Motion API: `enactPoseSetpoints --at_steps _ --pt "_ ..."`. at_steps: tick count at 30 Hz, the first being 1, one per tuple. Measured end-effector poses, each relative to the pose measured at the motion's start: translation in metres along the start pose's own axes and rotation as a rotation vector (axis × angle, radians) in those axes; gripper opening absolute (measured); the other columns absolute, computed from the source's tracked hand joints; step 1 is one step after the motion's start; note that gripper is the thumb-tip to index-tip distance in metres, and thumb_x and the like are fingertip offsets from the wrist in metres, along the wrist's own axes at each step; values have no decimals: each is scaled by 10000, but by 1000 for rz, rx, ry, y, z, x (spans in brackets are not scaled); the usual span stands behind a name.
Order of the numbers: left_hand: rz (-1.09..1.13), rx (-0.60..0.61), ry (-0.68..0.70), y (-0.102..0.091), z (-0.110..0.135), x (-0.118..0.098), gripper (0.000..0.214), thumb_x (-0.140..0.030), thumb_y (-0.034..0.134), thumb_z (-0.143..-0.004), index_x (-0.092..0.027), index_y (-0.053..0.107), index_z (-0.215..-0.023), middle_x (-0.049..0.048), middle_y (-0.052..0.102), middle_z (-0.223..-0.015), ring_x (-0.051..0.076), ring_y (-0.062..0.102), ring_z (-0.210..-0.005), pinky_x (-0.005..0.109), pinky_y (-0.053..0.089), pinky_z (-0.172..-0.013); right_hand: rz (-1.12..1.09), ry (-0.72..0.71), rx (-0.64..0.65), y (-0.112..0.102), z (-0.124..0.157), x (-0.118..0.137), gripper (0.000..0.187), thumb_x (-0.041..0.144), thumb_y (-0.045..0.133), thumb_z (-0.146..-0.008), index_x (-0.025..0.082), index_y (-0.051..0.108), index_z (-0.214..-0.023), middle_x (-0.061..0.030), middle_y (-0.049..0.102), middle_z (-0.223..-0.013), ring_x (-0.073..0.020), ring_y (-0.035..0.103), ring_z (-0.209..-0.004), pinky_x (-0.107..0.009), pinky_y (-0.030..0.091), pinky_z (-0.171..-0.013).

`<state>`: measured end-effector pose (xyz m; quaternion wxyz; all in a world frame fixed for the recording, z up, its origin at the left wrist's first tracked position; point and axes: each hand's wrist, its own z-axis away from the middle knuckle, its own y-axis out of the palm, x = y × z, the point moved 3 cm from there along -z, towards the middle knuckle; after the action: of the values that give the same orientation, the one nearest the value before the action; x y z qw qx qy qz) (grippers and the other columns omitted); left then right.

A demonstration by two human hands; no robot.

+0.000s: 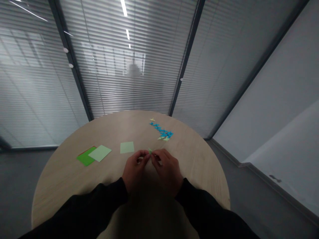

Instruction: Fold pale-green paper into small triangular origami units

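Head view: I see the left hand and right hand both pinching a tiny green paper above the counter.

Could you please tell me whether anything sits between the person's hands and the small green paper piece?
Nothing visible does: the left hand and right hand both pinch the small green paper piece. The green sheets and blue folded pieces lie farther off on the table.

Round wood table, glass partitions w/ blinds, dark frames, grey floor, white wall at R, strip-light refl.
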<state>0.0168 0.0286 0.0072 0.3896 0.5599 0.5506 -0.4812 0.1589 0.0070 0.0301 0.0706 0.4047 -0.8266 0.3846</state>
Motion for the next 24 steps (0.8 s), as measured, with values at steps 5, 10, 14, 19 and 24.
enactPoseSetpoints --at_steps 5,10,14,19,24 --pt "66 14 12 -1 -1 -2 203 -378 622 -822 -177 645 -836 34 680 -809 199 618 -785 311 490 -747 -182 127 -24 0 -2 0 59 202 624 -899 209 666 -940 -39 672 -870 -155 651 -735 -274 542 -672" --pt "143 33 -1 0 -2 2 200 -377 646 -805 -178 637 -821 22 657 -786 182 595 -760 291 483 -716 -303 204 -20 -2 -4 -2 42 216 654 -870 214 684 -899 -36 679 -864 -153 662 -734 -255 554 -628" --pt "202 -16 1 0 -2 4 192 -359 663 -800 -180 629 -861 28 654 -834 187 611 -804 301 486 -751 -169 38 -10 -5 -2 5 100 188 597 -913 224 691 -907 -49 675 -877 -167 643 -765 -290 548 -697" --pt "239 -32 -20 0 -1 0 226 -373 684 -788 -180 614 -881 25 646 -851 188 610 -817 314 483 -775 -71 -31 -1 -3 0 8 135 168 561 -939 209 675 -998 -74 689 -944 -198 644 -864 -336 538 -789" --pt "239 15 20 0 0 -6 244 -415 674 -803 -185 597 -824 12 617 -812 175 574 -785 297 466 -745 -152 52 -35 -6 -2 7 86 209 602 -920 212 677 -964 -55 679 -923 -165 627 -764 -294 540 -684"
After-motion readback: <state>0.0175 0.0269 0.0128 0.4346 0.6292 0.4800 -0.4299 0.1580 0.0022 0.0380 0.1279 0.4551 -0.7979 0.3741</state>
